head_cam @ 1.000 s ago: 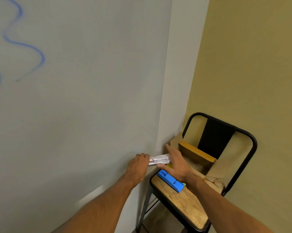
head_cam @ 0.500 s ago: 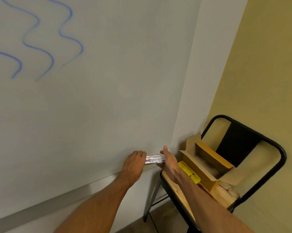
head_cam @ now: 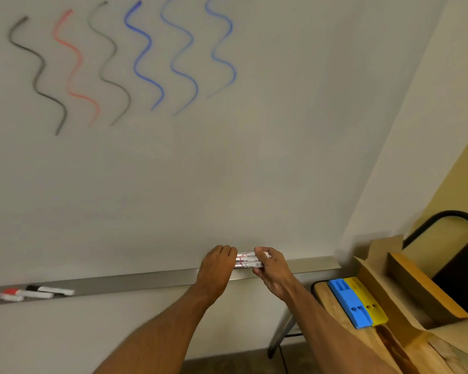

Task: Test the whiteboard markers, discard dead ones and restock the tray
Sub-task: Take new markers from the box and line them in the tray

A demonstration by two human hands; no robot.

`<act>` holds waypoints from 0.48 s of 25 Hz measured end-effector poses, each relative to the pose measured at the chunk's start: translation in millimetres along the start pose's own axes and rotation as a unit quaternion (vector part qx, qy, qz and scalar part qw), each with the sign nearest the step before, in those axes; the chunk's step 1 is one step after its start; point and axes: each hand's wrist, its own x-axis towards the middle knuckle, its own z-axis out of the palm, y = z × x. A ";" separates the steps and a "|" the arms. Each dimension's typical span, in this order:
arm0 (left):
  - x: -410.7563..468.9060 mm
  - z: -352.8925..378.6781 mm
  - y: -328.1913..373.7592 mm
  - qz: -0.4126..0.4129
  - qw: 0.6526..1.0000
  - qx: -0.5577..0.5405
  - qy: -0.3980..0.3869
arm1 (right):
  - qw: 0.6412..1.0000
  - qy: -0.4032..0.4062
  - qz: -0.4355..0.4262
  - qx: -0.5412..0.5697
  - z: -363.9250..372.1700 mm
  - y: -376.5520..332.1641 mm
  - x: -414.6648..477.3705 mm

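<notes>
Head view: a person faces a whiteboard (head_cam: 173, 171), with both forearms reaching in from the near edge.
Left hand (head_cam: 216, 268): fingers curled over the left end of a bundle of markers (head_cam: 247, 261), gripping it.
Right hand (head_cam: 272, 271): fingers and thumb pinch the right end of the same bundle.
Bundle of markers: white barrels, at least two stacked, lying level, held right at the marker tray (head_cam: 146, 280), right of its middle. Cannot tell whether it rests on the tray.
Marker tray: grey metal ledge along the whiteboard's bottom edge.
Loose markers (head_cam: 38, 291): at the left end of the tray, lying flat, one black cap and one red cap visible, blurred.
Test lines (head_cam: 144, 55): six wavy strokes at the board's upper left. Left to right they are black, red, black, then three blue, the last one faint.
Chair (head_cam: 443, 220): black metal frame with a wooden seat, at right, near the tray's right end.
Blue block (head_cam: 347, 302): plastic, on the seat near its left edge, touching a yellow block (head_cam: 366, 300) on its right.
Cardboard box (head_cam: 389, 298): flaps open, on the seat, just right of the yellow block.
</notes>
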 end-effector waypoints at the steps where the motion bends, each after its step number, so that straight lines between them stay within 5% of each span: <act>1: -6.5 -1.2 -11.7 -0.014 1.000 0.003 -0.003 | 1.000 -0.013 -0.001 -0.007 12.3 5.9 3.3; 12: -56.4 21.6 -118.1 -0.094 0.994 -0.040 -0.038 | 0.995 -0.076 -0.001 -0.060 112.1 69.4 29.9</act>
